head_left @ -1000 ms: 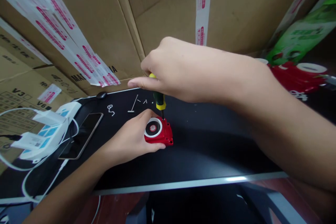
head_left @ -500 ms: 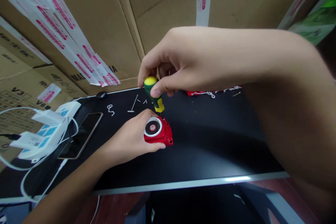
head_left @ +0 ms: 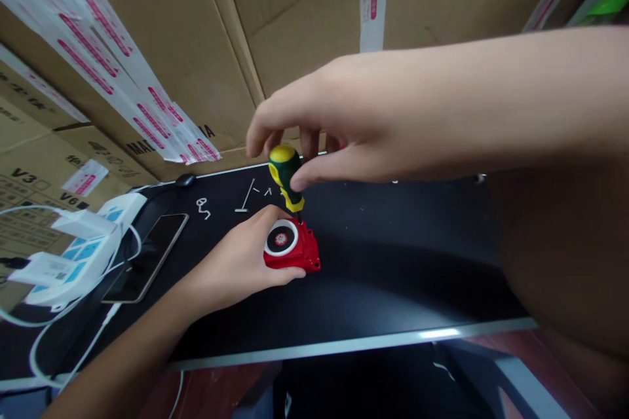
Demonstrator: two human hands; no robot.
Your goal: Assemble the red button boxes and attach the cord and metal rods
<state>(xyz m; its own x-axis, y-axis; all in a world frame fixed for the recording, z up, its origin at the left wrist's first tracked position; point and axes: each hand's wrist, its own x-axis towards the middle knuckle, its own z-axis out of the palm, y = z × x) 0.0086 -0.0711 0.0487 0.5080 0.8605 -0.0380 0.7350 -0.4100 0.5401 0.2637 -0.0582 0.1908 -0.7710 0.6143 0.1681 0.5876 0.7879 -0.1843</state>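
Note:
My left hand (head_left: 240, 252) is closed around a small red plastic casing (head_left: 307, 255) and holds it on the black tabletop. The casing has a white ring with a black round centre on top and small holes along its right edge. Above it is a short green-and-yellow screwdriver (head_left: 285, 177), tilted slightly, its tip down at the casing's upper edge. My right hand (head_left: 314, 124) is loosely round the handle, thumb against its side and fingers curved behind and over it. Whether a screw sits under the tip is hidden.
Behind the casing lie a small T-shaped metal piece (head_left: 246, 200), tiny bits and a white string (head_left: 202, 207). A phone (head_left: 147, 258), a power strip (head_left: 93, 252) and white cables are on the left. Large cardboard boxes (head_left: 295, 13) stand along the table's back edge.
My right hand's fingers have loosened and spread around the screwdriver handle. The handle has turned, showing a different yellow patch. My left hand still holds the casing.

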